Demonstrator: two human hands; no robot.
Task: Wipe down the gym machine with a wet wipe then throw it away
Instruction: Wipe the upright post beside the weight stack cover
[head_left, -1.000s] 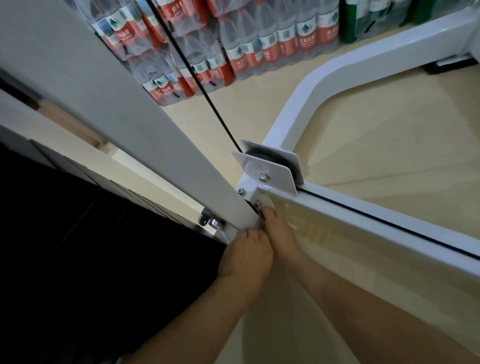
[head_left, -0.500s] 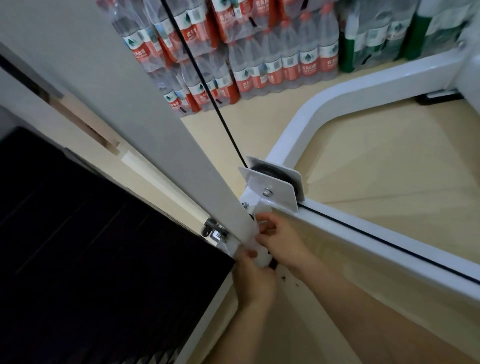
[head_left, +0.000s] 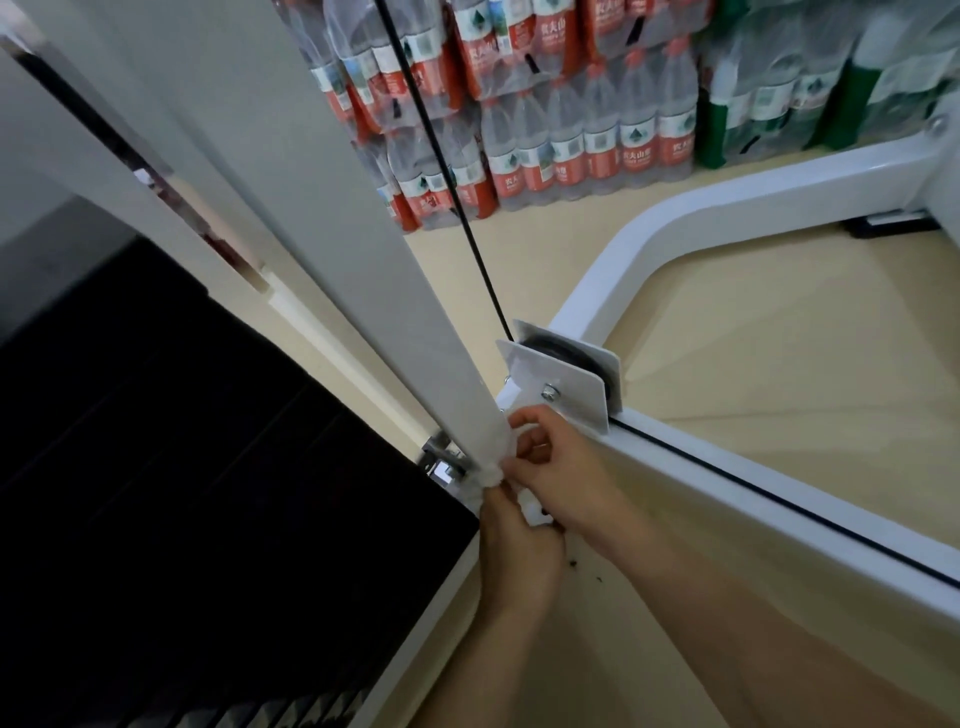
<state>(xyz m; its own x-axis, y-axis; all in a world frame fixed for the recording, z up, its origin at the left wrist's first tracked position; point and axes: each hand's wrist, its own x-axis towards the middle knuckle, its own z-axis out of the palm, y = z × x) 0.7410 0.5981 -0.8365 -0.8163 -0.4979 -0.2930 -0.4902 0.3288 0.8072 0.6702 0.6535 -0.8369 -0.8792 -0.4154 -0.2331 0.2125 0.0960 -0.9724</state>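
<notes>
Two hands meet at the foot of the machine's upright post (head_left: 389, 312), just below the centre of the frame. The wet wipe (head_left: 491, 467) is bunched round the post's lowest stretch and touches it. Both grips are clamped on it. The left hand (head_left: 519, 556) pinches the lower end from beneath. The right hand (head_left: 563, 470) curls its fingers on the end nearer the pulley bracket (head_left: 558, 379).

The post's long axis runs from the grips up toward the upper left of the frame, so the unwiped length lies above and left of both hands. The right hand sits higher in the frame and is nearer to that length; the left is below it.

A black cable (head_left: 440, 156) climbs just beside the post's right edge, and the base rail (head_left: 779, 480) leaves the bracket toward the lower right. An upward wipe would likely need the cloth kept wrapped round the post and clear of the cable. Packs of water bottles (head_left: 571, 135) stand along the top of the frame.
</notes>
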